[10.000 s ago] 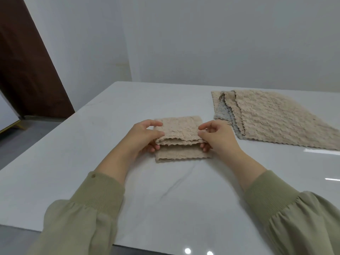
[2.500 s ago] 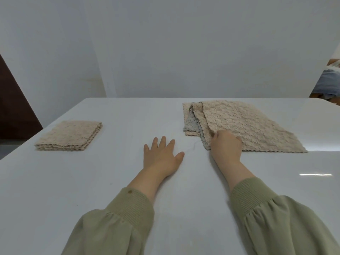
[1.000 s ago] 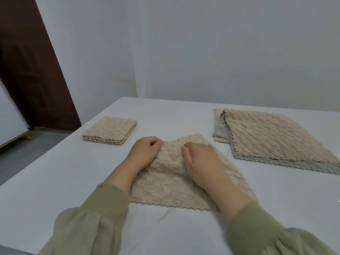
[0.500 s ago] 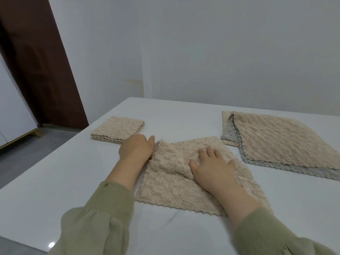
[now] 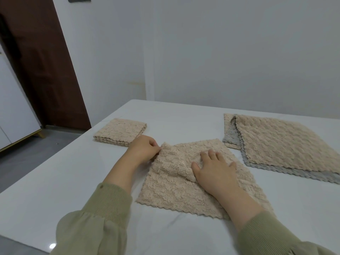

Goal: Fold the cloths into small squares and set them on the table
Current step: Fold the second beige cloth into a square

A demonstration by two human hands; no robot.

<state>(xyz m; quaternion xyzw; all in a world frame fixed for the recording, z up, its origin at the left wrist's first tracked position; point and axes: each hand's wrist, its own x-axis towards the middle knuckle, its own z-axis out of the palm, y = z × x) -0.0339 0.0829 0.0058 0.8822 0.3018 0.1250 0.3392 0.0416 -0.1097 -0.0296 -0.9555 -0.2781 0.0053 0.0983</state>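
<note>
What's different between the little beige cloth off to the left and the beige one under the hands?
The folded cloth is a compact square of stacked layers; the spread cloth lies open, covering more table. The folded cloth is neat; the spread cloth is rumpled into a ridge. Nothing touches the folded cloth; the left hand pinches the spread cloth's edge and the right hand presses it. Both are beige and nubby.

A spread cloth (image 5: 174,192) lies on the table (image 5: 55,181) under the right hand (image 5: 215,172), which rests flat on its middle. The left hand (image 5: 142,150) pinches its far-left corner. A folded cloth (image 5: 119,131) sits just beyond and left of the left hand. A stack of unfolded cloths (image 5: 281,142) lies near the right hand, to its right and beyond it. A door (image 5: 42,61) stands behind the table, far left of the left hand.
</note>
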